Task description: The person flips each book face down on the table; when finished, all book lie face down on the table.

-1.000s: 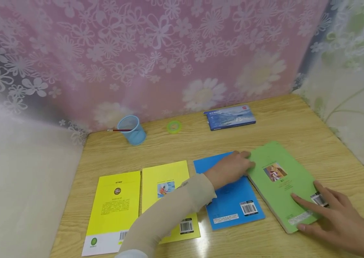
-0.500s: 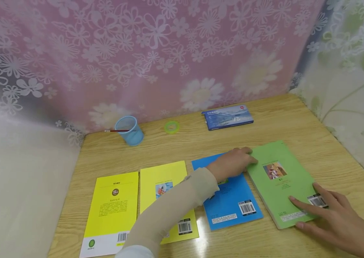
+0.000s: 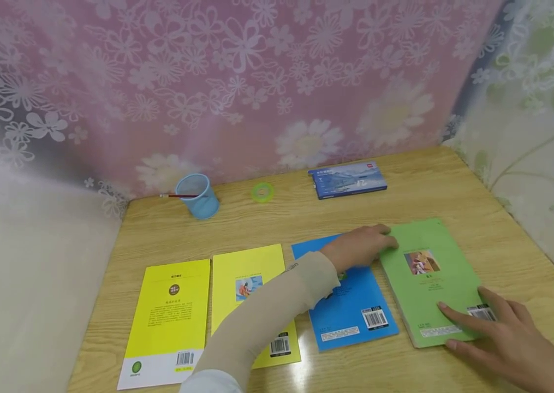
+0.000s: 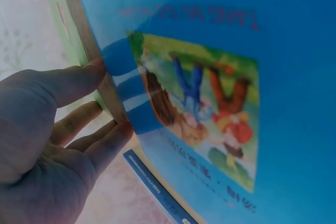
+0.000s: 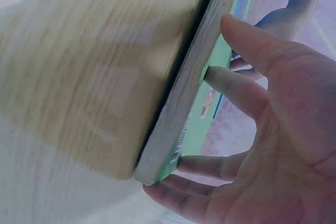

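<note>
A green book (image 3: pixel 419 289) lies back cover up at the right end of a row of books on the wooden table. My left hand (image 3: pixel 360 245) reaches over the blue book (image 3: pixel 355 311), its fingertips at the green book's upper left edge. In the left wrist view, thumb and fingers (image 4: pixel 113 145) touch that book's side, and the blue cover fills the right. My right hand (image 3: pixel 507 333) spreads over the green book's lower right corner. Its index finger rests on the cover, and its thumb (image 5: pixel 247 35) lies along the bottom edge.
Two yellow books, one at far left (image 3: pixel 173 305) and one beside it (image 3: pixel 227 273), continue the row. Behind stand a blue mesh pen cup (image 3: pixel 203 204) with a pencil (image 3: pixel 178 195), a green tape roll (image 3: pixel 262 192) and a blue box (image 3: pixel 347 180). Patterned curtains (image 3: pixel 257 82) enclose the table.
The green book has turned clockwise: its top end has shifted right and its bottom end left, so it lies straighter beside the blue book. My left hand has moved slightly right with it.
</note>
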The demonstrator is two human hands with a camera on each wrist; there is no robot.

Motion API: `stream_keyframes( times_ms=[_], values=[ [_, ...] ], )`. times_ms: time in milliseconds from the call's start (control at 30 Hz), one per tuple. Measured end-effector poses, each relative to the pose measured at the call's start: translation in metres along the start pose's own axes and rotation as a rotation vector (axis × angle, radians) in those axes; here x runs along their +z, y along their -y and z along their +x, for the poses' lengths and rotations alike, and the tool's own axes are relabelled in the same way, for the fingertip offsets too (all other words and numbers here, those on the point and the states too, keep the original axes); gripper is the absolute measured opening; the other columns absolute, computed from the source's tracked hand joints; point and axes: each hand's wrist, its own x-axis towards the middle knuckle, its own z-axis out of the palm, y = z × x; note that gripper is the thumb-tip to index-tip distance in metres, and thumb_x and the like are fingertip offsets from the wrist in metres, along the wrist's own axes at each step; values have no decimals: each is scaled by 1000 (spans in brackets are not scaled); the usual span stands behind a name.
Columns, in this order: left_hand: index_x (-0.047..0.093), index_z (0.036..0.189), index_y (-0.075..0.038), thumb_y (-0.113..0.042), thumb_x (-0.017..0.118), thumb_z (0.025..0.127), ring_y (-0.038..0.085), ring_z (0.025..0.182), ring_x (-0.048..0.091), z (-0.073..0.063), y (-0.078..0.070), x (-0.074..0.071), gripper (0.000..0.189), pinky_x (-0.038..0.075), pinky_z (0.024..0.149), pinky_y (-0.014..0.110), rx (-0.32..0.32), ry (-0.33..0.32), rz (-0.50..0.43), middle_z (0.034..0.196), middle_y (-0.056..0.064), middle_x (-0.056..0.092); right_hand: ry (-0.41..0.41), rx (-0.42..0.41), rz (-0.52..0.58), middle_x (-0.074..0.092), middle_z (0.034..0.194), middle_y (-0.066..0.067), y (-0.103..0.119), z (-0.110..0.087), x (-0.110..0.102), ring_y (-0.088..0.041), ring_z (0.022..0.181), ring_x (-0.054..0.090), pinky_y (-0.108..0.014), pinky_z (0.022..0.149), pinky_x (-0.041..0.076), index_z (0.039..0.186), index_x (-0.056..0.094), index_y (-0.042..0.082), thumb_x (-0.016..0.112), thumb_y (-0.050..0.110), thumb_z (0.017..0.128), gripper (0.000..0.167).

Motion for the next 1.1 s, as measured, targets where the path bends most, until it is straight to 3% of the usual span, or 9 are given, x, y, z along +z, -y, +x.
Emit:
stream_keyframes(
  times_ms=[167, 333, 433, 600, 667, 767, 967, 1100],
  values=[
    [43, 159, -38, -13, 50, 111, 12, 162, 27, -5, 0, 2, 55, 32, 129, 26, -24, 37, 37, 175, -6, 27, 36, 26, 18, 48, 140, -41, 1, 4, 0, -56, 127, 41, -74, 101, 29, 138, 70, 37, 88, 46, 81, 61],
    [39, 160, -43, -24, 39, 114, 14, 166, 14, -16, 2, 0, 49, 19, 135, 34, -47, 91, 100, 176, -9, 20, 43, 13, 9, 52, 142, -37, 2, 19, -4, -61, 125, 46, -81, 101, 34, 121, 81, 24, 89, 46, 80, 48],
    [49, 155, -42, -30, 37, 115, 15, 164, 21, -27, 5, -5, 43, 21, 135, 38, -34, 71, 139, 172, -9, 32, 18, -55, -29, 63, 133, -30, 3, 33, -11, -57, 119, 56, -74, 91, 46, 113, 83, 21, 91, 45, 76, 44],
    [64, 143, -38, -40, 51, 111, 10, 142, 54, -53, 15, -13, 34, 45, 119, 34, -20, -6, 179, 150, -12, 60, -47, -176, -56, 79, 107, -8, 5, 64, -25, -36, 94, 75, -57, 78, 60, 106, 82, 19, 94, 35, 72, 39],
    [70, 136, -35, -44, 57, 108, 6, 123, 64, -65, 19, -16, 32, 54, 106, 30, -20, -33, 170, 136, -12, 69, -47, -186, -54, 80, 101, -3, 8, 76, -30, -30, 87, 77, -51, 72, 62, 104, 82, 19, 94, 32, 73, 35],
    [77, 125, -33, -45, 60, 107, 3, 101, 68, -86, 27, -19, 28, 58, 89, 25, -34, -56, 147, 117, -13, 74, 9, -172, -47, 81, 102, -2, 13, 94, -38, -30, 87, 77, -51, 71, 62, 107, 82, 20, 91, 32, 79, 31],
    [79, 122, -28, -40, 65, 105, 6, 101, 72, -143, 45, -28, 25, 60, 85, 25, -115, -124, 89, 116, -9, 78, 88, -168, -46, 80, 109, -2, 21, 120, -52, -30, 94, 76, -56, 77, 61, 116, 81, 20, 83, 35, 90, 30],
    [78, 124, -25, -39, 66, 104, 12, 101, 74, -191, 60, -29, 27, 61, 84, 30, -207, -187, 50, 120, -5, 78, 44, -214, -62, 80, 110, -3, 22, 131, -58, -33, 98, 75, -59, 80, 60, 114, 81, 20, 86, 31, 87, 30]
  ],
)
